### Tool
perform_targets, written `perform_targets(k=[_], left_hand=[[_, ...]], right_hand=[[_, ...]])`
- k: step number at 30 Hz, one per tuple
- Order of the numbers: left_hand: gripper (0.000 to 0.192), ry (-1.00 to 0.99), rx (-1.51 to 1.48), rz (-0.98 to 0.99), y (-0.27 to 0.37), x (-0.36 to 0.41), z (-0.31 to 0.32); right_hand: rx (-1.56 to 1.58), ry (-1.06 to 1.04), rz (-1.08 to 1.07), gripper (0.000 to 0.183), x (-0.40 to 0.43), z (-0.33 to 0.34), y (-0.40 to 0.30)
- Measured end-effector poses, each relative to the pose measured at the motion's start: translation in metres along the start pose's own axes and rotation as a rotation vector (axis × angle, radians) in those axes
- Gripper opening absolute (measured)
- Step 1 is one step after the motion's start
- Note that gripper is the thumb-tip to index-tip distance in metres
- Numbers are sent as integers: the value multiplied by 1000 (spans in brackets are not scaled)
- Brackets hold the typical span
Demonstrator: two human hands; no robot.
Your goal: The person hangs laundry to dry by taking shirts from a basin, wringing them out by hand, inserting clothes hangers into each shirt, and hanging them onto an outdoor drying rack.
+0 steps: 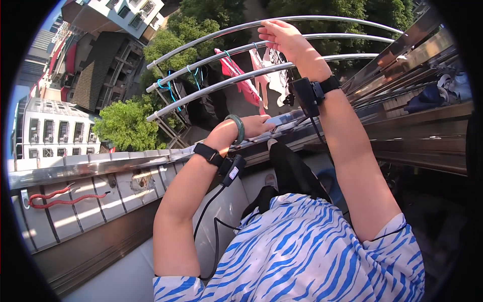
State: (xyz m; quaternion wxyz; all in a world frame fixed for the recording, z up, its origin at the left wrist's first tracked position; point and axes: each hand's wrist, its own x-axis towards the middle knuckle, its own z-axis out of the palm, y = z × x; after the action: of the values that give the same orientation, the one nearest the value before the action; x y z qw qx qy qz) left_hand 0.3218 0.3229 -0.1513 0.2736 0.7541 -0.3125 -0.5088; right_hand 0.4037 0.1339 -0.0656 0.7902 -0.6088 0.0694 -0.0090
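My right hand (281,36) reaches out over the curved metal drying rails (226,78), its bent fingers beside the outermost rail. No object shows in it; whether it touches the rail I cannot tell. Below it hang a black-and-white garment (276,71), a pale pink garment (259,68) and a pinkish-red garment (239,77). Farther left, dark garments (205,98) hang from blue hangers (195,76). My left hand (254,126), with a green bangle (238,130) at its wrist, lies at the metal window ledge (288,117) with nothing visible in it.
A red cord (64,200) hangs from a bracket on the tiled outer sill (124,194). Cables (216,226) run from the wrist-worn devices to my body. Window frames (415,128) stand at right, with dark blue cloth (426,99) beyond. Trees (124,120) and buildings lie far below.
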Motion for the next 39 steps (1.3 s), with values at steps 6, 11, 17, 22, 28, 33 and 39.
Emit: perform_targets(k=[6,11,17,22,28,33,39], left_hand=[[42,55,4,103,-1,3,10],[49,161,57,89,-1,-2,13],[47,164,43,74,13,-17,15],[46,130,16,35,9,-17,13],[40,205,-13,7,1,-14,11],[39,229,8,-11,0,-15,9],[40,434,205,3,-17,-14,3]], right_hand=[[-71,-182,-53,23,-152,17,5],[-372,-304,20,21,-292,-19,66],[-787,174,406,23,-410,-147,198],[-563,506,726,25,-545,-224,298],[-266,809,1150,26,-669,-226,331],[-176,883,1019,20,-707,-238,346],[-227,871,957,22,-703,-275,329]])
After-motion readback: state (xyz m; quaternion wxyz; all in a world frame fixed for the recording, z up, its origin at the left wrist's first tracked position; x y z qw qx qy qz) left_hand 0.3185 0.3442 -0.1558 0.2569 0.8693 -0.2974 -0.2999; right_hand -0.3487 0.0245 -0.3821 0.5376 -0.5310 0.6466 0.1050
